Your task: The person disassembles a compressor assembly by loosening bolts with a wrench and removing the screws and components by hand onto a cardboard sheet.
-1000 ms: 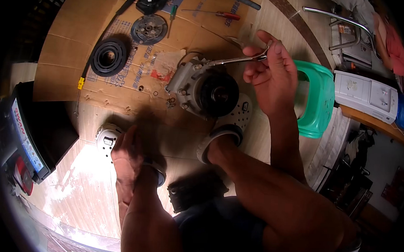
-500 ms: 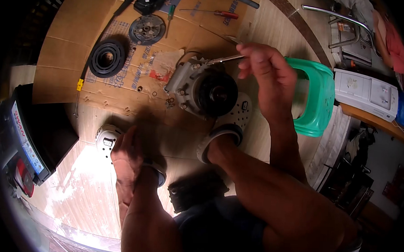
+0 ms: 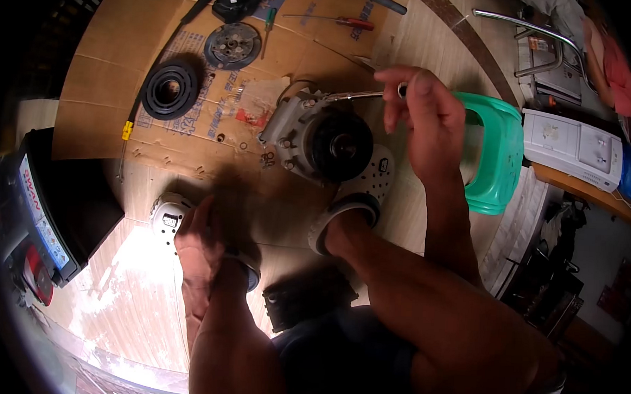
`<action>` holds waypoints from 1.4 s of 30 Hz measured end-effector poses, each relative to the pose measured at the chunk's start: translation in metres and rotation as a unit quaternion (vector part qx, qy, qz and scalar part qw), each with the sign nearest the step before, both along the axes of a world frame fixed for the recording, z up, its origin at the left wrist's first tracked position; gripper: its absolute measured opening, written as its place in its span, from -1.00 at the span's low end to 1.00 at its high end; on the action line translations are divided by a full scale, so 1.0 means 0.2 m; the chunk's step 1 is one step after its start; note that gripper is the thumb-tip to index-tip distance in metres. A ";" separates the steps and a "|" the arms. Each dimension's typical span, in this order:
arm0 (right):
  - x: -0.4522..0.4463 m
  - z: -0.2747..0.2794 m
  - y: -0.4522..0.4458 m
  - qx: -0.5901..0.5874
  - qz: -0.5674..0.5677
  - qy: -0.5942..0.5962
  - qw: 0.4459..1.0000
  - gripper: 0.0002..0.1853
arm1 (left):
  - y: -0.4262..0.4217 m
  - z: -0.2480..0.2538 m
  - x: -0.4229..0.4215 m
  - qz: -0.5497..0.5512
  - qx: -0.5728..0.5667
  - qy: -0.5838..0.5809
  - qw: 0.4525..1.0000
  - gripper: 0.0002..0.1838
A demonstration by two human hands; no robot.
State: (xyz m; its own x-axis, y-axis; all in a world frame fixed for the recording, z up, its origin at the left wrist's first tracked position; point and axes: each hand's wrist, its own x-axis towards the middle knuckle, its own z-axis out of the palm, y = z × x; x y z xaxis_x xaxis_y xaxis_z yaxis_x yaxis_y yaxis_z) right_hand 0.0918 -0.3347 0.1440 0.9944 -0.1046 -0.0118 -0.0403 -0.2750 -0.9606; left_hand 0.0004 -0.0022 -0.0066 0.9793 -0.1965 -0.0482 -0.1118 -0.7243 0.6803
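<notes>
My right hand (image 3: 431,121) has its fingers and thumb around the end of a slim metal wrench (image 3: 362,95). The wrench's ring end shows between index finger and thumb. Its far end meets the top of a grey metal compressor (image 3: 288,134), which has a round black pulley (image 3: 340,145) on its front. Beside the compressor is my right foot in a white clog (image 3: 378,175). My left hand (image 3: 199,238) hangs against my left ankle, next to the other white clog (image 3: 167,215). Its partly shadowed fingers look loosely stretched and hold nothing that I can see.
On the cardboard (image 3: 109,82) lie a black ring-shaped pulley (image 3: 169,90), a round metal disc (image 3: 232,46), a green screwdriver (image 3: 268,29), a red-handled screwdriver (image 3: 351,22) and small loose parts. A green plastic stool (image 3: 500,156) stands right. A black ribbed part (image 3: 307,297) lies between my legs.
My right hand has shifted slightly to the right along the wrench, and its fingers have loosened, exposing the ring end. My left hand has stayed in place.
</notes>
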 end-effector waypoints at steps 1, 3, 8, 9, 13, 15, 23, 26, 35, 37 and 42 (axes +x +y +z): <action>-0.01 -0.02 0.00 -0.045 0.028 -0.039 0.998 -0.60 | 0.00 0.00 0.00 0.002 -0.003 0.001 1.000 -0.74; -0.02 -0.04 0.01 -0.084 0.041 -0.070 0.993 -0.61 | 0.00 -0.01 0.00 0.005 -0.006 0.003 1.000 -0.74; 0.00 -0.05 0.09 0.107 -0.088 -0.045 0.989 -0.58 | 0.01 -0.01 -0.01 -0.001 -0.006 0.007 1.000 -0.74; 0.00 -0.05 0.08 0.150 -0.081 -0.021 0.985 -0.56 | 0.01 0.00 0.00 0.001 -0.007 0.008 1.000 -0.73; 0.00 -0.07 -0.04 0.245 -0.047 0.044 0.967 -0.49 | 0.00 0.00 0.00 0.003 -0.011 0.009 1.000 -0.73; 0.01 -0.07 -0.05 0.202 -0.033 0.056 0.977 -0.51 | 0.01 0.00 0.00 0.001 0.004 0.016 1.000 -0.73; 0.00 -0.07 0.03 0.039 -0.021 0.018 0.999 -0.67 | 0.01 0.01 -0.01 -0.016 0.040 0.044 0.998 -0.71; 0.00 -0.04 0.00 0.050 -0.033 0.007 0.998 -0.68 | 0.03 0.00 -0.01 -0.036 0.049 0.057 0.997 -0.68; -0.08 0.01 -0.19 0.013 -0.053 -0.022 0.998 -0.71 | -0.06 0.08 0.01 -0.033 0.065 0.035 0.997 -0.73; -0.12 -0.03 -0.22 0.007 -0.054 -0.002 0.999 -0.71 | -0.04 0.06 -0.02 0.006 0.064 0.079 0.995 -0.71; -0.16 -0.08 -0.25 -0.018 -0.084 -0.017 0.996 -0.70 | -0.07 0.08 0.00 -0.055 0.106 0.031 0.992 -0.70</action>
State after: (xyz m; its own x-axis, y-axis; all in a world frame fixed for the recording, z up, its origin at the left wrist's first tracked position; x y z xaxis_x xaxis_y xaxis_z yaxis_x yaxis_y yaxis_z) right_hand 0.0601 -0.3840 0.1283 0.9628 -0.2688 0.0281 -0.0562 -0.3008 -0.9520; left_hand 0.0012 -0.0168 0.0103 0.9461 -0.2819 -0.1593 -0.1619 -0.8380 0.5212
